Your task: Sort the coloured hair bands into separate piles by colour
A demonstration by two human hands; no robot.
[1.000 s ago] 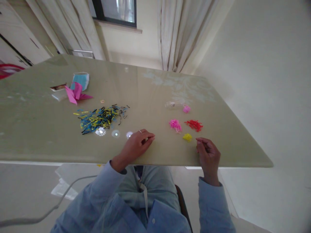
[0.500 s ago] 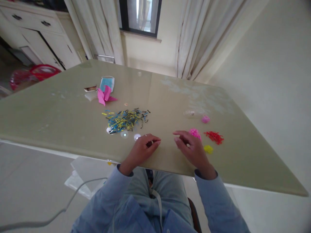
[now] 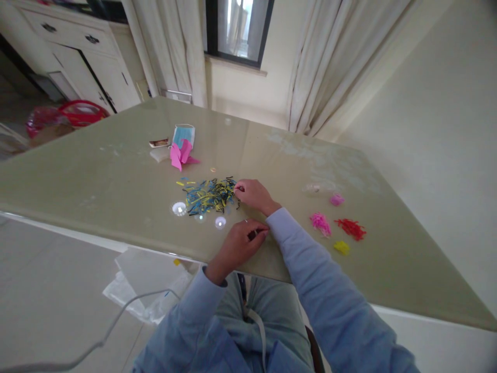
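Observation:
A mixed pile of small blue, yellow and black rubber-band-like pieces (image 3: 209, 197) lies left of centre on the table. My right hand (image 3: 254, 195) reaches across to its right edge, thumb and fingers pinched beside some black pieces; whatever they grip is too small to tell. Nearer the front edge, my left hand (image 3: 241, 242) is curled with thumb and forefinger together, below the right wrist. I cannot make out anything between those fingers. Just in front of the pile are a larger pale round disc (image 3: 179, 209) and a smaller one (image 3: 220, 223).
Separate heaps of pink bits (image 3: 320, 224), red bits (image 3: 351, 228) and yellow bits (image 3: 341, 247) lie to the right, near a clear plastic bottle-like item (image 3: 318, 187). Farther left are a pink folded paper (image 3: 181, 155), a blue face mask (image 3: 184, 135) and a small wrapper (image 3: 159, 143).
My right hand has gone left and forward from beside the pink heap to the mixed pile. My left hand has shifted slightly right and stays curled. The camera view has turned a little.

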